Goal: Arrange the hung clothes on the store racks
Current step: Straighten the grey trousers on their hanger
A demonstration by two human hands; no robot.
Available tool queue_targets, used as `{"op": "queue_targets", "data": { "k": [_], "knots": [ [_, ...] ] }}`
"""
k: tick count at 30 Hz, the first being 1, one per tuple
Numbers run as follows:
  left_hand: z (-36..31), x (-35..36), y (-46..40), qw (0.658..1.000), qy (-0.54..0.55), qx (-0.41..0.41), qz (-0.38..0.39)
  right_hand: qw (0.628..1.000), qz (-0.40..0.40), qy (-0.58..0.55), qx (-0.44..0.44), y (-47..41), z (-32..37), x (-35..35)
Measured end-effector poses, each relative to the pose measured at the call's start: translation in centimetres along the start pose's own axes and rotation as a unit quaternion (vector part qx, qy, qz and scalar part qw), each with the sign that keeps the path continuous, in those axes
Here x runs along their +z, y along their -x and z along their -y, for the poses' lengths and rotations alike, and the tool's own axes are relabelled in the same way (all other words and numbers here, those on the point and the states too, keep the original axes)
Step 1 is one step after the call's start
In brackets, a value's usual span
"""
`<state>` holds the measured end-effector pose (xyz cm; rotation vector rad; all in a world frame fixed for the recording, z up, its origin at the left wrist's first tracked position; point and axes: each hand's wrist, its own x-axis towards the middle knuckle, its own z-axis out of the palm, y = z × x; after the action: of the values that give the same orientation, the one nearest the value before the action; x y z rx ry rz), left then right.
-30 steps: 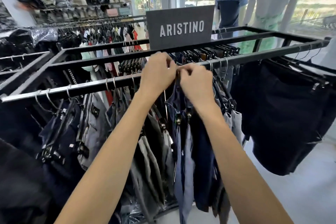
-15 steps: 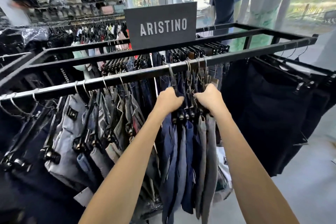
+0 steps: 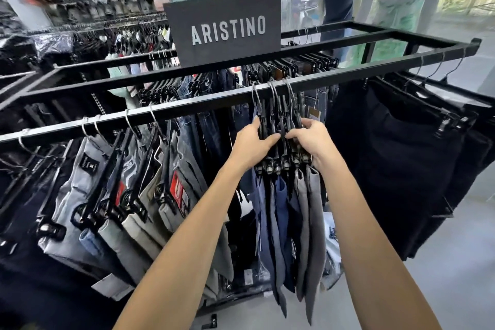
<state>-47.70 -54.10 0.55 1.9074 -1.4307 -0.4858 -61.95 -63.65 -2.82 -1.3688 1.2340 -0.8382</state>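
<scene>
A black metal rack (image 3: 187,107) spans the view, its front rail just above the grip. Left of the grip hang pale folded trousers (image 3: 112,209); right of it, black garments (image 3: 401,169). Behind stands a dark sign (image 3: 227,29). The bunch of blue and grey trousers (image 3: 289,222) hangs on the front rail, squeezed between the left hand (image 3: 253,146) and right hand (image 3: 312,138), both clenched around its hangers (image 3: 281,126).
</scene>
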Motion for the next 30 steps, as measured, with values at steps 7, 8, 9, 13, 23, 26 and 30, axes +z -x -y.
{"op": "queue_targets", "data": {
  "k": [7,8,9,13,23,26,30],
  "knots": [
    [0.9,0.7,-0.8,0.998,-0.046,-0.036,0.013,1.000,-0.008,0.010,-0.014,0.8,0.8,0.3],
    [0.9,0.9,-0.9,0.998,-0.058,-0.039,0.008,1.000,-0.009,0.008,-0.014,0.6,0.7,0.2],
    [0.9,1.0,-0.8,0.996,-0.086,-0.037,-0.005,1.000,-0.008,0.005,-0.016,0.2,0.4,0.1],
    [-0.5,1.5,0.3,0.952,-0.252,0.011,-0.175,0.999,-0.016,0.020,-0.021,1.9,1.5,-1.2],
    [-6.7,1.5,0.1,0.976,-0.109,0.134,-0.131,0.997,-0.028,0.045,-0.049,5.8,5.1,-3.9],
    [-8.7,1.8,-0.5,0.997,0.075,0.020,0.018,0.995,-0.033,0.054,-0.077,7.5,5.3,-5.2],
    [-9.6,4.3,-0.6,0.917,0.361,-0.095,0.143,0.991,-0.029,0.082,-0.097,9.2,4.5,-7.7]
  ]
}}
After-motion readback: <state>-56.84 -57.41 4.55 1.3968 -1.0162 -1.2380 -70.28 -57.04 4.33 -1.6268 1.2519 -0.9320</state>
